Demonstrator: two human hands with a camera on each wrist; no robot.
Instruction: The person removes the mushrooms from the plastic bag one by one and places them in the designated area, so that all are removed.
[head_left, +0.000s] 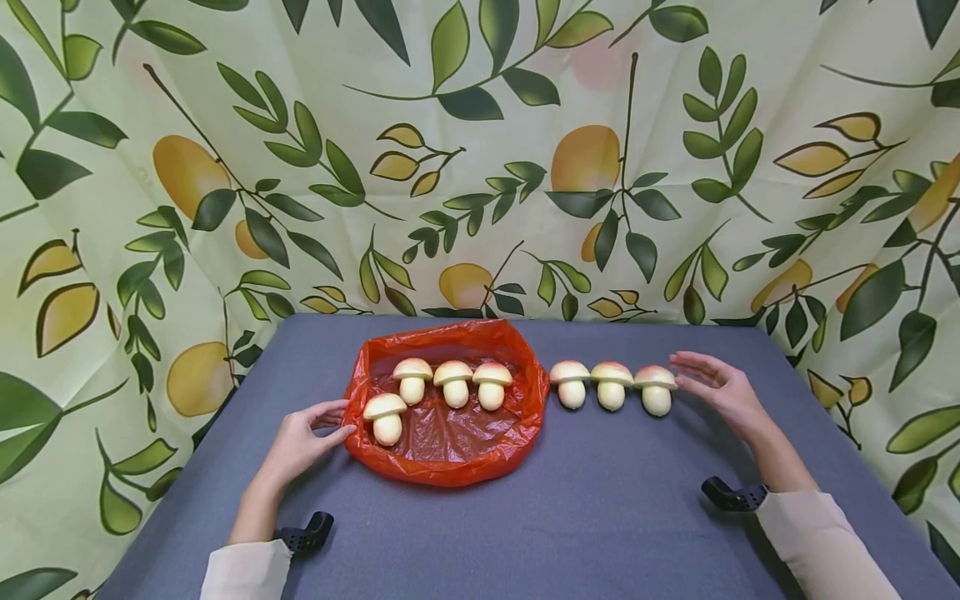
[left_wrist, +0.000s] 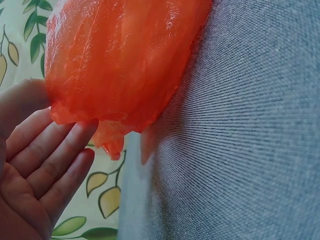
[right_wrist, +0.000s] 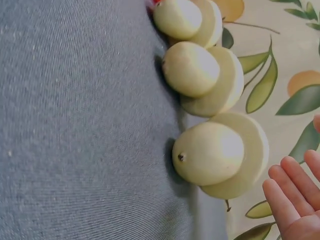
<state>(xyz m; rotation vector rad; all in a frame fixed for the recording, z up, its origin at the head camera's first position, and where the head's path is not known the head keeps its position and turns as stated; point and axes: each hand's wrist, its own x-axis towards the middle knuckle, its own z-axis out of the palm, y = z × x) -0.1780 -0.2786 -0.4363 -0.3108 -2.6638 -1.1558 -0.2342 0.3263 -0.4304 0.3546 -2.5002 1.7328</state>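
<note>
A red plastic bag (head_left: 465, 473) lies on the table with its mouth spread wide and its rim rolled outward. Inside it are several mushroom-shaped pieces (head_left: 387, 421) with pale stems and pinkish-cream caps. My left hand (head_left: 303, 440) pinches the bag's left rim between thumb and fingers, as the left wrist view shows with the red film (left_wrist: 125, 65) at the fingertips. To the right of the bag, 3 more mushrooms stand in a row. Beside the rightmost mushroom (head_left: 656, 396), my right hand (head_left: 723, 396) holds nothing, its fingers extended near the cap.
The table has a grey-blue cloth (head_left: 600, 517). Behind and at the sides hangs a curtain (head_left: 495, 167) printed with leaves and oranges. A black wrist camera (head_left: 307, 533) is strapped to the left wrist, another (head_left: 735, 495) to the right.
</note>
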